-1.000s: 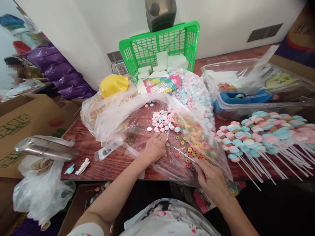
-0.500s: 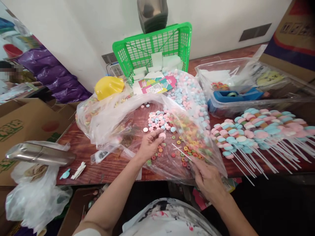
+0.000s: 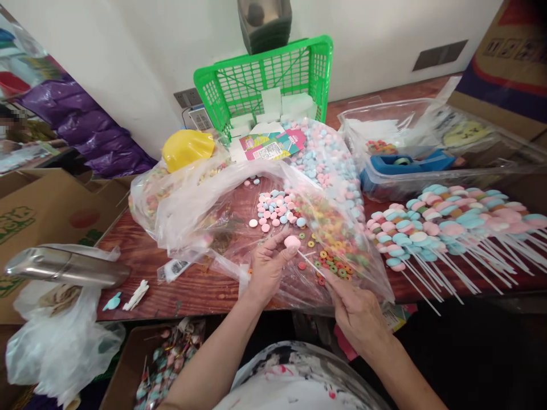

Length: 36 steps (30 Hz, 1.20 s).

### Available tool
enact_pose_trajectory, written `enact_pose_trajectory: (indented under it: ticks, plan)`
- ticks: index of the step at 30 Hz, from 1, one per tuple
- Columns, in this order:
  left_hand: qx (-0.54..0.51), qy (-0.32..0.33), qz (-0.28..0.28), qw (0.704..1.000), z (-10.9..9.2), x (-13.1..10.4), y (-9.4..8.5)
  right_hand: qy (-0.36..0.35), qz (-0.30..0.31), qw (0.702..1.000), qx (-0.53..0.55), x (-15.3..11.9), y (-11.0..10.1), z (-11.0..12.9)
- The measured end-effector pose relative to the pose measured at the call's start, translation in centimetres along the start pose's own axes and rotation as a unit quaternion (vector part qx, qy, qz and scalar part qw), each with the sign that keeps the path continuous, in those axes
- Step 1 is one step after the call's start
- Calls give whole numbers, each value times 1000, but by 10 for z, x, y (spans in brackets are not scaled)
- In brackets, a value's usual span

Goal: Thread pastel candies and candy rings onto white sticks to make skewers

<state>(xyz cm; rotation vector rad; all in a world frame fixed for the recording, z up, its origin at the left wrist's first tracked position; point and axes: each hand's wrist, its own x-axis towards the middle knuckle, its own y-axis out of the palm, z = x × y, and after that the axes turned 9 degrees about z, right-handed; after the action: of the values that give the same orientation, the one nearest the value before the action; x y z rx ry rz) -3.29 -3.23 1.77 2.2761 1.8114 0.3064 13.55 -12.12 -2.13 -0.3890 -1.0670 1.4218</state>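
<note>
My left hand point(image 3: 270, 265) pinches a pink candy point(image 3: 292, 242) between thumb and fingertips. A thin white stick point(image 3: 311, 263) is held in my right hand point(image 3: 351, 304), its far tip touching or nearly touching the candy. Beyond the hands lies a pile of pink, blue and white candies point(image 3: 276, 208) on clear plastic. Small colored ring candies point(image 3: 327, 263) are scattered just past my right hand. At the right, finished-looking skewers of pink, blue and white candies point(image 3: 448, 219) lie with their sticks towards me.
A green basket point(image 3: 262, 77) stands at the back, beside a clear plastic tub point(image 3: 393, 173). Yellow material point(image 3: 188, 149) sits on a bag at the left. A steel flask point(image 3: 68, 266) lies at the left edge. Below is a box of wrapped candies point(image 3: 166, 364).
My left hand has moved right and towards me with the pink candy. The stick in my right hand has shifted left, and its tip is now at the candy.
</note>
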Motion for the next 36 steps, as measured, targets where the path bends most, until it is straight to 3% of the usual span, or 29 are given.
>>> enact_pose_trajectory:
  ticks: [3, 7, 10, 17, 22, 27, 30, 33, 36]
  plan:
    - [126, 98, -16, 987, 3, -2, -2, 19, 12, 999, -27, -2, 1, 2]
    - [298, 245, 15, 923, 9, -4, -6, 41, 38, 998, -18, -3, 1, 4]
    - [343, 277, 26, 897, 17, -4, -8, 47, 33, 998, 32, -2, 3, 5]
    - [337, 244, 3, 909, 28, -4, -8, 60, -27, 976, 209, 1, 23, 22]
    - [325, 236, 20, 916, 28, -6, -5, 95, -52, 961, 255, 0, 27, 26]
    - [148, 92, -27, 984, 37, -13, 5, 86, -28, 965, 244, 0, 25, 28]
    - [42, 41, -45, 997, 40, -14, 12, 83, 0, 960, 268, 1, 27, 32]
    - [27, 27, -30, 999, 37, -15, 17, 93, 5, 945, 313, 2, 27, 36]
    - [88, 29, 16, 996, 35, -20, 20, 93, -5, 933, 348, 2, 29, 37]
